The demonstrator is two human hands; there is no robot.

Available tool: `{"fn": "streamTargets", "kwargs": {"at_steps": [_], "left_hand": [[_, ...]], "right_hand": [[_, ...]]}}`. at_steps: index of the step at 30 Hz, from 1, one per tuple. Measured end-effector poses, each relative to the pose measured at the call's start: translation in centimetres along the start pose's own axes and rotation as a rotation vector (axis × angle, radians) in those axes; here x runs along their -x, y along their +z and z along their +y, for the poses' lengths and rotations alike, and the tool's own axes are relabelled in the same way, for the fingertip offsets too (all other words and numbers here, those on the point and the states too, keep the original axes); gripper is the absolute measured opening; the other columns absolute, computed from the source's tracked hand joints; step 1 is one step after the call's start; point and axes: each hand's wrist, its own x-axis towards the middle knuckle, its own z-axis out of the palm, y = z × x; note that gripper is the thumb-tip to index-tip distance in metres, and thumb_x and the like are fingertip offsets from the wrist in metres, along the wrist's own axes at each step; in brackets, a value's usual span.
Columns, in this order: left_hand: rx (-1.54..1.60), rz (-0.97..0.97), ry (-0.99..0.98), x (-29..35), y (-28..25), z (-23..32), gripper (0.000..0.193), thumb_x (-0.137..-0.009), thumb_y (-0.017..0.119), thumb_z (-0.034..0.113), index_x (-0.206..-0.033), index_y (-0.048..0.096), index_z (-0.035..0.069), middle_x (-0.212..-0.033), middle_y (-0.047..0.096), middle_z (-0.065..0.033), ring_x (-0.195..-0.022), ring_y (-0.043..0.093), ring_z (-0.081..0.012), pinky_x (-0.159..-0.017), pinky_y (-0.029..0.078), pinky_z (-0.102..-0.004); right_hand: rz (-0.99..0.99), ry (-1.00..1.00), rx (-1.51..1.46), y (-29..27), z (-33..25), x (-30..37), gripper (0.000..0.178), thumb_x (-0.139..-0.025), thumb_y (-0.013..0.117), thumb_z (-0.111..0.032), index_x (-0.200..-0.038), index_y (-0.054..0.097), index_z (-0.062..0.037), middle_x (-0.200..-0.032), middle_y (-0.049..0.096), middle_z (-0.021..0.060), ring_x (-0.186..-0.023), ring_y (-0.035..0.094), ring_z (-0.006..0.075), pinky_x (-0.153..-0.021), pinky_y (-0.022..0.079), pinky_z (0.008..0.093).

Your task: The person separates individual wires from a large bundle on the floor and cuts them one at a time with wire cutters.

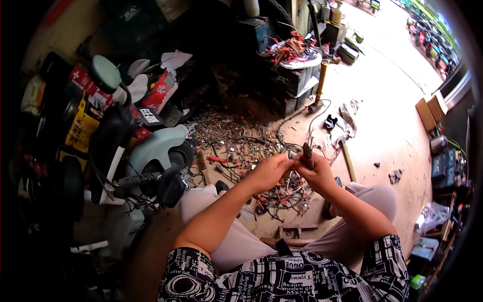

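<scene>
My hands meet in front of my knees, above a heap of tangled wires (289, 199). My right hand (318, 175) is closed around a dark, tapered tool (307, 155) that looks like pliers, its narrow end pointing away from me. Close against it, my left hand (271, 172) has its fingers pinched together. A small pale piece (292, 155) shows at its fingertips, too small to name. Loose cable ends lie on the floor just under both hands.
Scooter parts, including a pale green fairing (158, 146) and a round mirror (106, 74), crowd the left. Small scrap (226, 128) covers the floor ahead. Batteries (292, 83) topped with red wire stand beyond. A wooden handle (348, 161) and a cardboard box (431, 111) are rightward.
</scene>
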Motion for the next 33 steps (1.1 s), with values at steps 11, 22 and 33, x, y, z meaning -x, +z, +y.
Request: {"fn": "streamTargets", "kwargs": {"at_steps": [11,22,33], "left_hand": [[0.194,0.027,0.081,0.1,1.4,-2.1,0.024,-0.096,0.05,0.019,-0.077,0.053,0.005,-0.065,0.047,0.0041,-0.057,0.04,-0.0049,-0.051,0.033,-0.0227],[0.443,0.097,0.028,0.2,0.8,-1.4,0.017,-0.097,0.05,0.019,-0.087,0.058,0.008,-0.068,0.053,0.0034,-0.056,0.043,-0.0036,-0.051,0.035,-0.0173],[0.465,0.1,-0.074,-0.1,1.1,-0.8,0.019,-0.097,0.051,0.022,-0.087,0.058,0.008,-0.068,0.053,0.0021,-0.055,0.045,-0.0054,-0.048,0.033,-0.0178]], "right_hand": [[-0.096,0.009,-0.022,-0.3,0.8,0.0,0.004,-0.085,0.058,-0.004,-0.087,0.055,-0.0032,-0.075,0.055,-0.0026,-0.068,0.049,0.0054,-0.062,0.041,0.0214],[-0.167,0.146,-0.375,-0.4,0.1,-1.3,0.017,-0.089,0.061,-0.019,-0.091,0.06,-0.0021,-0.074,0.06,0.0004,-0.066,0.054,0.007,-0.059,0.044,0.023],[-0.148,0.0,-0.012,-1.9,1.3,-1.1,0.026,-0.085,0.066,-0.026,-0.098,0.066,-0.0038,-0.077,0.067,0.0074,-0.068,0.058,0.0114,-0.064,0.047,0.0287]]}}
